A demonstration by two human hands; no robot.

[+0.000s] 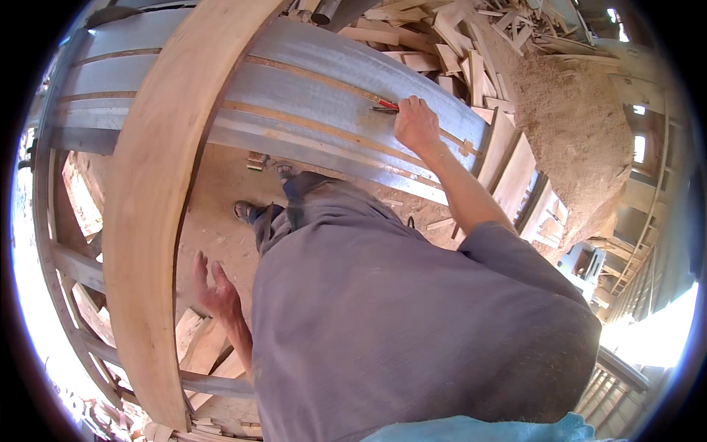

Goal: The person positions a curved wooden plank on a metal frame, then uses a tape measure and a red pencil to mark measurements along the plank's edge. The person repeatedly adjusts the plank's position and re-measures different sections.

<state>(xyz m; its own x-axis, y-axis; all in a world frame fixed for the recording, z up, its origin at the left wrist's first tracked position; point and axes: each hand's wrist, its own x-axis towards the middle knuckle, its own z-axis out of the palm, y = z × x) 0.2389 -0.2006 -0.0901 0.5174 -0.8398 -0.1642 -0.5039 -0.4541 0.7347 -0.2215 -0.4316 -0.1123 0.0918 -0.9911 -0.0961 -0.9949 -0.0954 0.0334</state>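
My right hand (416, 121) is over the right part of a grey metal table (309, 59), its fingers closed on a small red and black tool (387, 106). That tool pokes out to the left of the fingers, close to the metal surface; its exact kind is too small to make out. A long, wide wooden plank (151, 199) lies across the left part of the table and reaches back toward me. Just right of the plank's near half, my left hand (219, 291) hangs in the air with its fingers apart, holding nothing.
Narrow slots run along the tabletop. A metal frame with crossbars (77, 265) stands at the left. Offcuts (442, 51) are heaped beyond the table, beside a sawdust mound (571, 140). More boards (508, 166) lie at the table's right end, and others (202, 346) below my left hand.
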